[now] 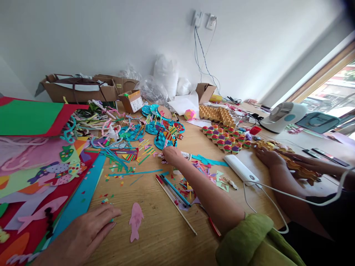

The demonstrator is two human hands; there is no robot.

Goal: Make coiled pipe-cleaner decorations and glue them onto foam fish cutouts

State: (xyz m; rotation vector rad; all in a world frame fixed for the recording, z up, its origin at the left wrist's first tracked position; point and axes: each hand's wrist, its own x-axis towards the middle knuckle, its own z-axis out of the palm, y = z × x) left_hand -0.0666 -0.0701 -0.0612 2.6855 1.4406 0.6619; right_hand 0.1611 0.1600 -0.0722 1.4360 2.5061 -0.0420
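Note:
My right hand (173, 156) reaches across the middle of the table, its fingers bent down and closed on a twisted pale pipe cleaner (163, 159), partly hidden. Just beyond it, striped paper fish (172, 131) stand over a blue round base (159, 141). A small white bottle (186, 155) lies beside my right wrist. My left hand (93, 223) rests on the table at the lower left, fingers stretched out. A tiny teal scrap shows by its thumb. Right of that hand lies a pink paper fish (136, 221).
Coloured paper sheets (80, 184) and cut fish cover the left side. Pens (177, 190) and a wooden stick (180, 210) lie in the middle. A painted egg tray (224, 139), a white power bank (240, 168) with a cable, and another person's hands (270, 157) are at right.

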